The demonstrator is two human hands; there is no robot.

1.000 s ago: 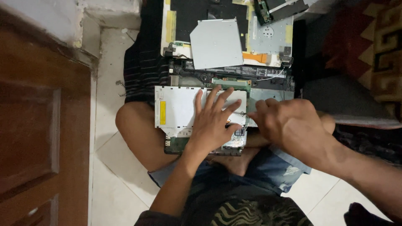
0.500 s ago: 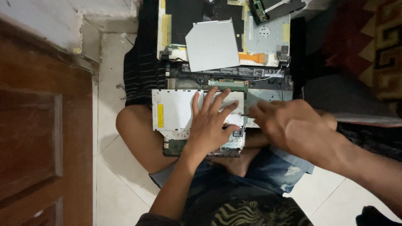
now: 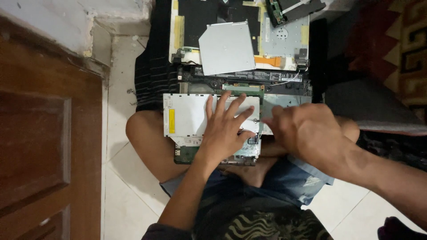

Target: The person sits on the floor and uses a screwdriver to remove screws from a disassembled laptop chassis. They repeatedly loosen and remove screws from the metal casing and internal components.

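An opened laptop chassis lies across my crossed legs, with a white shield plate [image 3: 187,116] over a green circuit board [image 3: 187,154]. My left hand [image 3: 222,133] rests flat on the plate with its fingers spread, pressing it down. My right hand [image 3: 307,132] is curled over the right end of the board, its fingertips bent down at the plate's right edge. The back of the hand hides whatever is under those fingers.
Beyond the board lie a long black battery strip [image 3: 249,75], a silver optical drive [image 3: 227,48] and the laptop's bottom cover [image 3: 284,42] with yellow tape. A wooden door [image 3: 44,133] stands at the left, a patterned rug [image 3: 400,40] and grey cushion [image 3: 369,106] at the right.
Both hands stay where they were on the board; only the fingers of my right hand shift a little.
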